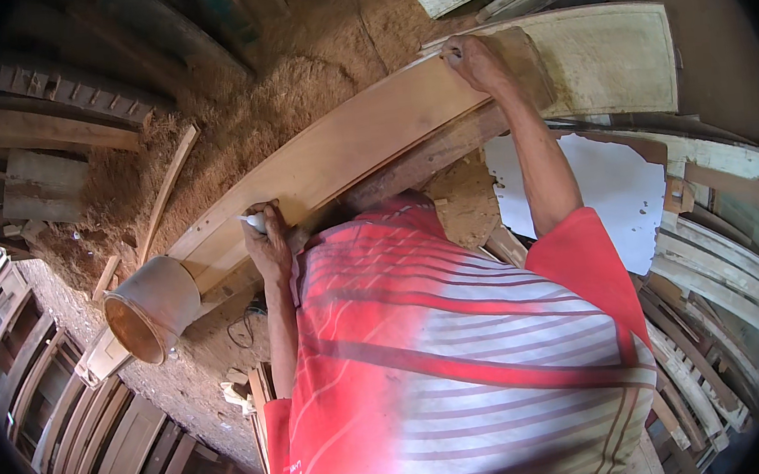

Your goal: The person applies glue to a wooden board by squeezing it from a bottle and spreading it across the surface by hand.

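A long, pale wooden board (353,140) lies slantwise before me, its edges bowed by the lens. My left hand (269,239) is closed around a small white object (254,221) with a narrow tip, just over the board's left part; most of it is hidden by the fingers. At the board's far right end, my right hand (479,64) has its fingers curled down on the edge, gripping it. Under the board's near side runs a darker, rough plank (431,153). The board's left end meets a beige cylindrical bucket (153,306) tipped on its side.
Sawdust (293,77) covers the ground beyond the board. A thin wooden strip (168,192) lies left of it. A pale panel (612,59) sits past my right hand, with a white sheet (588,192) nearer me. Stacked wood pieces (99,433) stand along both sides.
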{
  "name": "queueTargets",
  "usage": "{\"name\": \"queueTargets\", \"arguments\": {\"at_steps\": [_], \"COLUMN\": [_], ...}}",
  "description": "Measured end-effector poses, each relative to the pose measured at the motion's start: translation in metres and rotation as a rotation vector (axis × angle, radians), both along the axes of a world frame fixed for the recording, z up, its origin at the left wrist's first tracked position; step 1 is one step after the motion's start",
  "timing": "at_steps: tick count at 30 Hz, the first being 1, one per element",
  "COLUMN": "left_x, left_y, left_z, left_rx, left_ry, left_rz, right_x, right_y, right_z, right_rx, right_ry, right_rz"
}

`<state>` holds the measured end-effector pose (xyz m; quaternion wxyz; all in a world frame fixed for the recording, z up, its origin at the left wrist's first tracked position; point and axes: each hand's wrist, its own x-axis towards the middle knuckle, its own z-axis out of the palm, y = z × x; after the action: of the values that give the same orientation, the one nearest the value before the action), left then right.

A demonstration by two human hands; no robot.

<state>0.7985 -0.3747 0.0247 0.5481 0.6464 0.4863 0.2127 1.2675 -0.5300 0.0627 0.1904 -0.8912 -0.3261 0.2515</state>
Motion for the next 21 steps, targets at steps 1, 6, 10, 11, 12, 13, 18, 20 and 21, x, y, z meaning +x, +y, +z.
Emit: {"name": "queueTargets", "arguments": {"at_steps": [1,6,10,11,12,13,18,20,21], "left_x": [0.000,0.003,0.005,0.006,0.007,0.008,0.008,0.006,0.004], "left_y": [0.000,-0.003,-0.002,-0.003,-0.003,-0.003,-0.002,-0.001,-0.001], "left_z": [-0.001,-0.002,-0.001,0.001,0.003,0.004,0.007,0.003,0.002], "left_rx": [0.025,0.116,0.089,0.084,0.080,0.076,0.102,0.084,0.075], "left_ry": [0.004,-0.028,0.005,-0.016,-0.037,-0.038,0.006,0.011,0.013], "left_rz": [0.004,0.026,0.038,0.042,0.045,0.042,0.026,0.026,0.026], "right_x": [0.000,0.000,0.001,0.001,0.000,-0.001,-0.001,-0.003,-0.004], "right_y": [0.002,0.000,0.004,0.003,0.002,0.001,-0.003,-0.002,-0.001], "right_z": [0.001,-0.003,0.000,-0.001,-0.002,-0.003,-0.011,-0.008,-0.006], "right_rx": [-0.027,-0.005,-0.082,-0.063,-0.044,-0.025,0.026,0.023,0.006], "right_ry": [-0.010,-0.089,-0.074,-0.081,-0.087,-0.095,-0.125,-0.138,-0.137], "right_rz": [0.002,0.056,0.052,0.057,0.062,0.066,0.053,0.062,0.060]}}
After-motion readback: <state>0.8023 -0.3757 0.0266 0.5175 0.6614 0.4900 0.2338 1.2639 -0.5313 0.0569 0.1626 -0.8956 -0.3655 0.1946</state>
